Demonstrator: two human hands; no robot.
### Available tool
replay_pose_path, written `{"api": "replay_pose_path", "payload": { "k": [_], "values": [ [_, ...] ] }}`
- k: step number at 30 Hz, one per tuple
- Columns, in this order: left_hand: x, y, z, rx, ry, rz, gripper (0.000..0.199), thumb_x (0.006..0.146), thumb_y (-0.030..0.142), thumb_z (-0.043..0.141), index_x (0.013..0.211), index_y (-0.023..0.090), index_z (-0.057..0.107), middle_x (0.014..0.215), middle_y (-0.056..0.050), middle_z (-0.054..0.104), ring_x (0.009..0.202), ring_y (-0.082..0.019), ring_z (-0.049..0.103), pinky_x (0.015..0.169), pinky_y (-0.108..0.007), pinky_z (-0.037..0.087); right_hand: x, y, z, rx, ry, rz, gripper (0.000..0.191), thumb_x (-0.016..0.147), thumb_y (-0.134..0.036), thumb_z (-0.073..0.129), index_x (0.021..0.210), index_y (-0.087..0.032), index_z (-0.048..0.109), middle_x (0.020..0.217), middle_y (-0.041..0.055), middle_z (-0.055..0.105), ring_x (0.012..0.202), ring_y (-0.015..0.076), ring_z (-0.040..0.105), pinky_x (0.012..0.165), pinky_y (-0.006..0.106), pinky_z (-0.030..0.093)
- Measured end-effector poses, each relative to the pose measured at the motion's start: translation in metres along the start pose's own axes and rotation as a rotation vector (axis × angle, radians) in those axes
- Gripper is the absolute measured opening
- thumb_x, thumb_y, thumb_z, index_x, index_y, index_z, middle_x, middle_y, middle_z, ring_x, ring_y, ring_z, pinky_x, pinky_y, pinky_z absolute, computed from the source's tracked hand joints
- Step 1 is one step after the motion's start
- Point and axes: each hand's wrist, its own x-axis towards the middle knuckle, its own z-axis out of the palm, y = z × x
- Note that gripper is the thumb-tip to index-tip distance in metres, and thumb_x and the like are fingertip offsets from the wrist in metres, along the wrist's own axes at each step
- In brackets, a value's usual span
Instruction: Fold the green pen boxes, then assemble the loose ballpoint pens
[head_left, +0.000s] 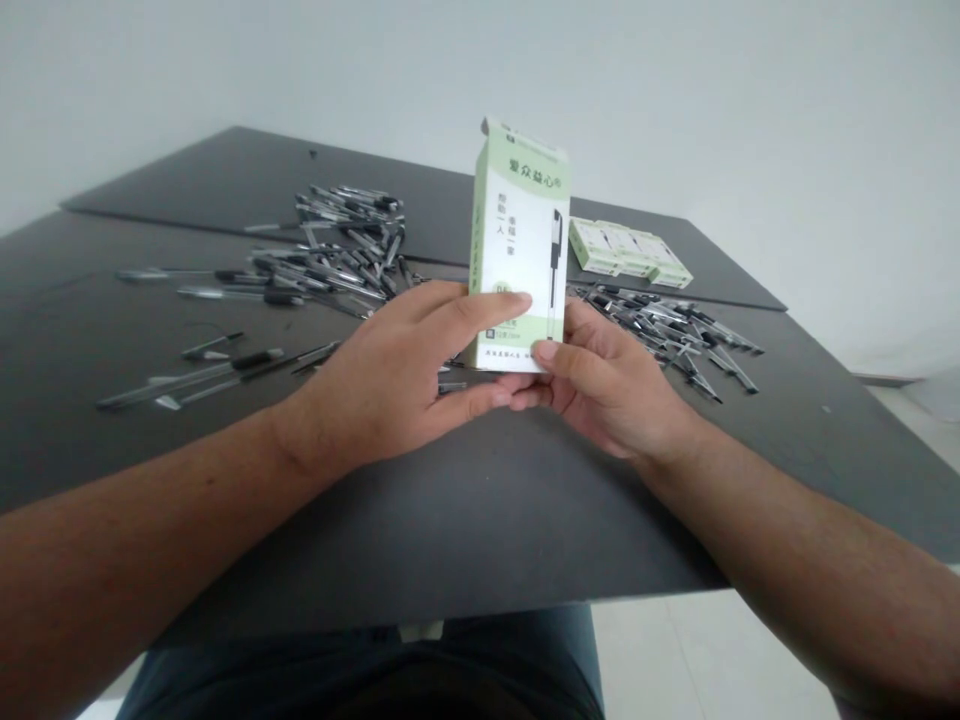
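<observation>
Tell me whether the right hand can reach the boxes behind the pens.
Probably yes: the right hand holds the carton with the left hand, but only loose pens lie between it and the boxes.

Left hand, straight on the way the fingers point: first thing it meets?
The left hand meets the white-and-green pen box first, its fingers resting on the front; beyond that the right hand, though depth is unclear.

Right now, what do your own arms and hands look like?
The left hand and right hand are bare, with short fingernails and no gloves, rings or watch showing. The left forearm and right forearm show no sleeves.
</observation>
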Motion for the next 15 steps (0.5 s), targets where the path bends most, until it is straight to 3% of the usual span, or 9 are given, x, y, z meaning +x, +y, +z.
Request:
{"api": "replay_pose_path", "payload": {
  "k": [6, 9, 12, 13, 15],
  "values": [
    [0.007, 0.007, -0.012, -0.061, -0.067, -0.085, 0.051, 0.117, 0.046, 0.068, 0.163, 0.026, 0.078, 0.158, -0.008, 0.089, 0.143, -0.036, 0.083, 0.13, -0.056, 0.069, 0.0, 0.003, -0.001, -0.044, -0.073, 0.047, 0.062, 0.099, -0.055, 0.109, 0.137, -0.026, 0.07, 0.105, 0.0016, 0.092, 0.085, 0.0178, 0.09, 0.079, 0.027, 0.078],
    [0.006, 0.008, -0.011, -0.104, -0.046, -0.151, 0.047, 0.114, 0.049, 0.07, 0.157, 0.031, 0.081, 0.155, -0.006, 0.09, 0.136, -0.035, 0.087, 0.122, -0.056, 0.073, -0.002, 0.005, -0.004, -0.112, -0.051, 0.013, 0.078, 0.101, -0.058, 0.106, 0.16, -0.03, 0.063, 0.116, 0.0034, 0.092, 0.088, 0.0205, 0.09, 0.079, 0.033, 0.078],
    [0.003, 0.008, -0.005, -0.223, -0.015, -0.266, 0.045, 0.112, 0.046, 0.073, 0.155, 0.034, 0.079, 0.158, -0.007, 0.088, 0.128, -0.033, 0.091, 0.11, -0.053, 0.078, -0.004, 0.006, -0.008, -0.243, 0.019, -0.115, 0.107, 0.104, -0.063, 0.1, 0.19, -0.042, 0.041, 0.122, 0.0018, 0.09, 0.091, 0.0241, 0.089, 0.084, 0.041, 0.079],
    [0.002, 0.008, -0.003, -0.271, -0.008, -0.292, 0.046, 0.112, 0.046, 0.073, 0.155, 0.033, 0.078, 0.16, -0.008, 0.087, 0.126, -0.033, 0.092, 0.108, -0.053, 0.079, -0.004, 0.007, -0.01, -0.297, 0.036, -0.167, 0.111, 0.105, -0.065, 0.099, 0.194, -0.045, 0.035, 0.124, 0.0018, 0.089, 0.093, 0.0252, 0.089, 0.086, 0.044, 0.078],
    [0.001, 0.007, 0.001, -0.34, 0.003, -0.324, 0.046, 0.112, 0.048, 0.074, 0.155, 0.032, 0.077, 0.161, -0.009, 0.086, 0.122, -0.032, 0.093, 0.107, -0.051, 0.08, -0.004, 0.008, -0.012, -0.4, 0.04, -0.257, 0.107, 0.105, -0.068, 0.099, 0.193, -0.047, 0.041, 0.133, 0.004, 0.088, 0.103, 0.0274, 0.088, 0.093, 0.047, 0.077]
  ]
}}
